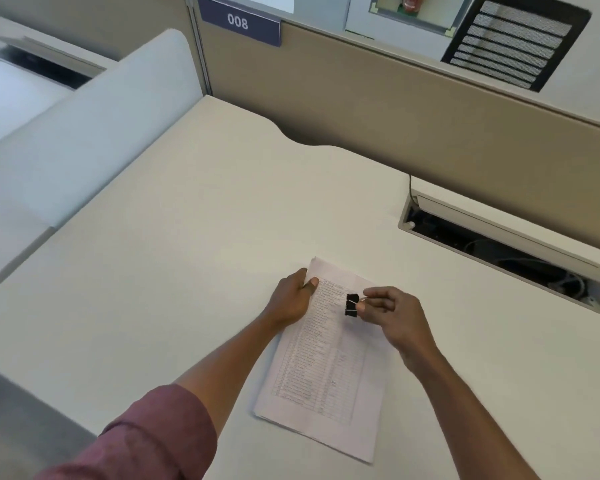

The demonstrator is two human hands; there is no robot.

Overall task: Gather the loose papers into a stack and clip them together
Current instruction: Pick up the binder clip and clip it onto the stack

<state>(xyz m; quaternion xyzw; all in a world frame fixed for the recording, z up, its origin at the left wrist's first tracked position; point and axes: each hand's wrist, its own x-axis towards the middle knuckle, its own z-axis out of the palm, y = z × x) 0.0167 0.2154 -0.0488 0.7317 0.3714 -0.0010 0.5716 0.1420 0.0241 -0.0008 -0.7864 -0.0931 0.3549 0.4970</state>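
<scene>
My left grip (291,299) pins the paper stack (329,358) on the counter (187,237); my right grip (395,317) pinches 2 black binder clips (352,305) above it.

— How's the light?
— Bright, even and soft from overhead; the white desk (187,271) shows no glare, and only faint shadows sit under the hands

— Sharpness?
— Soft overall. The print on the papers (326,368) is unreadable, the left edge smears, and the partition (378,109) bows with wide-angle distortion
</scene>
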